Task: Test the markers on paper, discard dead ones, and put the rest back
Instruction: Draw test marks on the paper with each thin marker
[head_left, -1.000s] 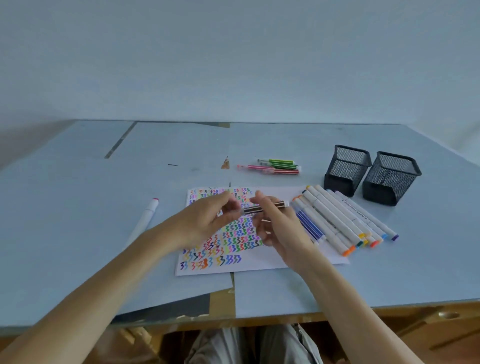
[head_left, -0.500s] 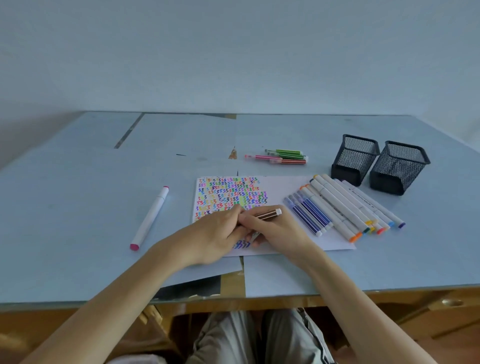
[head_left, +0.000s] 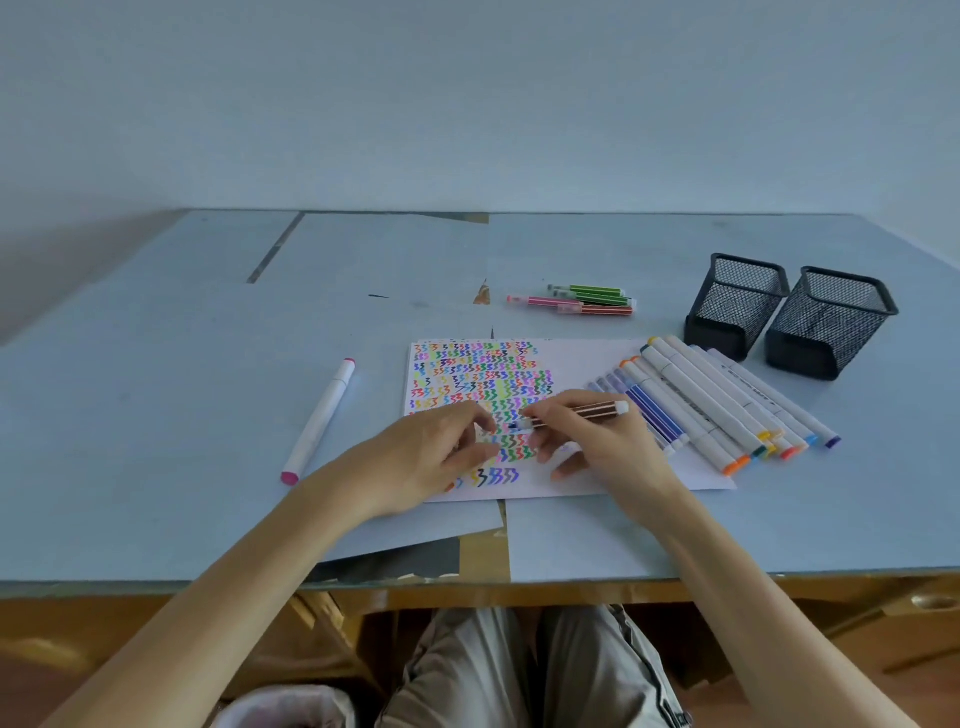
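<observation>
My right hand (head_left: 597, 441) grips a brown striped marker (head_left: 576, 412) low over the white test paper (head_left: 587, 364). Its tip end points left, over the coloured squiggles. My left hand (head_left: 431, 457) rests on the paper just left of that tip with its fingers curled. Whether it holds a cap is hidden. A row of several white and blue markers (head_left: 717, 410) lies on the paper's right edge. Two black mesh cups (head_left: 735, 301) (head_left: 831, 322) stand behind that row.
A white marker with pink ends (head_left: 322, 415) lies alone on the blue table, left of the paper. A few thin green, pink and red markers (head_left: 592, 300) lie behind the paper. Below the table's front edge (head_left: 675, 577), a pale bin (head_left: 285, 706) stands by my knees.
Both hands came down from above the paper. They met over the squiggles, then the left hand drew slightly away from the marker's tip end.
</observation>
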